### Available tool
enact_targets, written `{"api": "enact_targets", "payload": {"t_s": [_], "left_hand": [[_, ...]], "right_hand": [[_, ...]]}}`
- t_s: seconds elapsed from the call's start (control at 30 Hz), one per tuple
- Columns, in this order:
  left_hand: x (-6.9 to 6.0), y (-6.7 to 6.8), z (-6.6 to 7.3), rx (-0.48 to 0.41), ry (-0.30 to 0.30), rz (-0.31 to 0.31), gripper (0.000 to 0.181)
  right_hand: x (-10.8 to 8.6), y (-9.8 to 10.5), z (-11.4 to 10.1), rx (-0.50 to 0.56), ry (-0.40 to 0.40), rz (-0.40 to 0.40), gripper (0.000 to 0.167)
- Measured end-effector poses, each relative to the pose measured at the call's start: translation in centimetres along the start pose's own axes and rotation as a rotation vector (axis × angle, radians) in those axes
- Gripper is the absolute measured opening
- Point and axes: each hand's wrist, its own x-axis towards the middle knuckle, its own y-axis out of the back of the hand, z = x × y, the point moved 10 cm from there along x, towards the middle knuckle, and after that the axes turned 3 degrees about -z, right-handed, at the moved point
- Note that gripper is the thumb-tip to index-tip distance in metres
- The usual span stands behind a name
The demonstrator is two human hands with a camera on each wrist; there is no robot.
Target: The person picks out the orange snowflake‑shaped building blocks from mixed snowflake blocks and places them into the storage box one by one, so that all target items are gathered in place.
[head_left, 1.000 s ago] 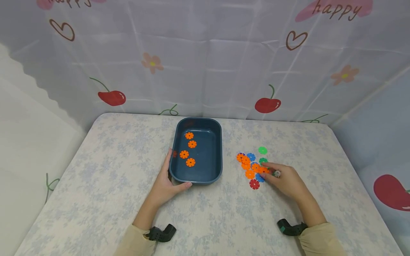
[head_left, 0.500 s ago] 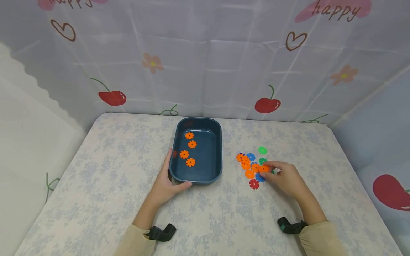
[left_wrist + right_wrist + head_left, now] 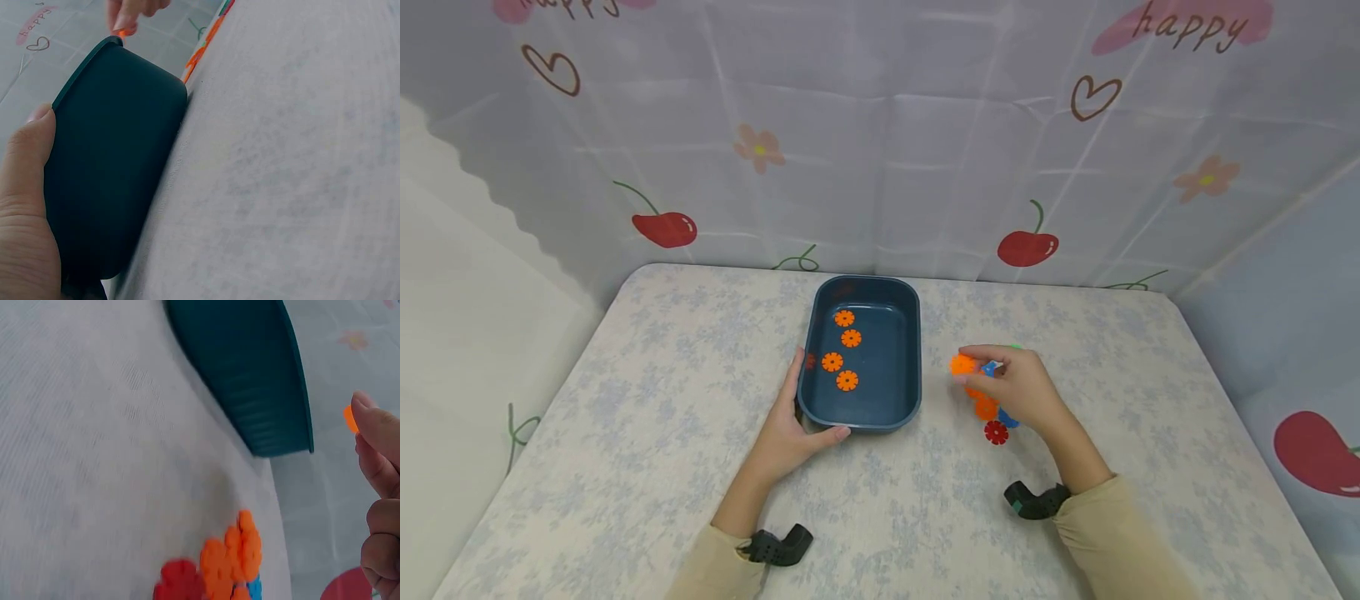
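A dark blue rectangular tray stands on the table with several orange snowflake discs lying along its left side. My left hand holds the tray by its near left corner, thumb on the front rim. Between thumb and fingertips my right hand pinches an orange snowflake disc, lifted above the table to the right of the tray. Below that hand lies a loose pile of discs: orange ones, a blue one and a red one. The hand covers part of this pile.
The table has a pale floral cloth. Behind it hangs a white curtain printed with cherries and flowers. A black wrist camera sits on the left wrist, another black wrist camera on the right.
My right hand has lifted the orange disc from the right side of the pile and moved left with it, toward the tray. The left hand and tray have stayed in place.
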Motion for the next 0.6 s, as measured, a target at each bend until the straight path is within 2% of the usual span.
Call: {"api": "enact_targets", "payload": {"t_s": [0.17, 0.3, 0.43, 0.6], "left_hand": [[0.0, 0.0, 0.0, 0.004, 0.003, 0.001, 0.126], [0.0, 0.0, -0.1, 0.012, 0.002, -0.003, 0.126], [0.0, -0.1, -0.1, 0.006, -0.003, -0.012, 0.126], [0.1, -0.1, -0.1, -0.016, -0.010, -0.018, 0.125]], "right_hand": [[2.0, -2.3, -3.4, 0.074, 0.082, -0.056, 0.040], [3.6, -4.2, -5.5, 0.059, 0.134, -0.108, 0.042], [4.7, -6.2, -7.2, 0.052, 0.158, -0.180, 0.042], [5.6, -8.8, -8.3, 0.036, 0.152, -0.286, 0.045]]}}
